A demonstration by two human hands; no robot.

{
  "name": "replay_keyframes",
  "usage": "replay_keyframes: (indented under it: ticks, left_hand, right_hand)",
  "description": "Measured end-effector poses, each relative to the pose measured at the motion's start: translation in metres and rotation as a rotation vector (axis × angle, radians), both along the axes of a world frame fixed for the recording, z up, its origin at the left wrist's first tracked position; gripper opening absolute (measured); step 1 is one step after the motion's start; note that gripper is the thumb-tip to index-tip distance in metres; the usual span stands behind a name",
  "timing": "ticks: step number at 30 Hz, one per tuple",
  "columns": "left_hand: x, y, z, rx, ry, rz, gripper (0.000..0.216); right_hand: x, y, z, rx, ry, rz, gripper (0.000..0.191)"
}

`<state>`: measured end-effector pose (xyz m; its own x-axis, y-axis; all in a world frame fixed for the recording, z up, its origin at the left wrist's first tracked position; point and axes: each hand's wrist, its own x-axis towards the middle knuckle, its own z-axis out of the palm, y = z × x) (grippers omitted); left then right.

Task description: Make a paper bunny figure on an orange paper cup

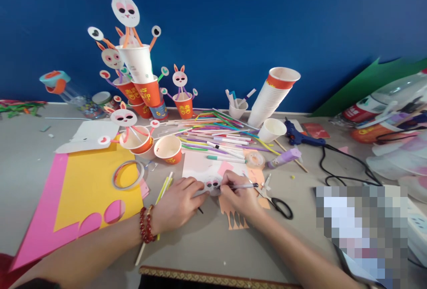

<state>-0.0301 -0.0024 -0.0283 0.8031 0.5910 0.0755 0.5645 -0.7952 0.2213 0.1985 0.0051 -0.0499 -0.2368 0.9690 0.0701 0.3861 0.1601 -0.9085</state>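
A small white paper rabbit face (212, 186) with dark eyes lies on a white sheet in front of me. My left hand (180, 202) rests at its left edge, fingers stretched out and lying on the paper. In my right hand (238, 193) is a slim pen (245, 186), its tip end at the face's right side. Under and beside that hand is orange paper (233, 218) with narrow shapes cut out. Scissors (278, 204) with black handles lie just to the right.
Paper-cup rabbits (135, 75) stand at the back left. Colored sticks (216, 131) spread across the middle. Yellow paper (96, 186) and a tape roll (128, 174) lie left. Stacked cups (271, 95), a glue gun (303, 135) with a cord, and a glue stick (283, 158) are at right.
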Motion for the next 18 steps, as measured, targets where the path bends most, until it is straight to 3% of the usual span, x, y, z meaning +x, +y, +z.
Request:
replay_keyframes:
  ticks: [9,18]
  left_hand:
    - [-0.0004,-0.0004,-0.0016,0.018,-0.012,0.003,0.039]
    - [0.0004,0.0003,0.0009,-0.007,0.008,0.003,0.038]
  right_hand:
    - [0.0005,-0.0007,0.0008,0.032,0.042,-0.046,0.016]
    - [-0.0024,-0.0008,0.0035,-0.025,0.039,0.024,0.013]
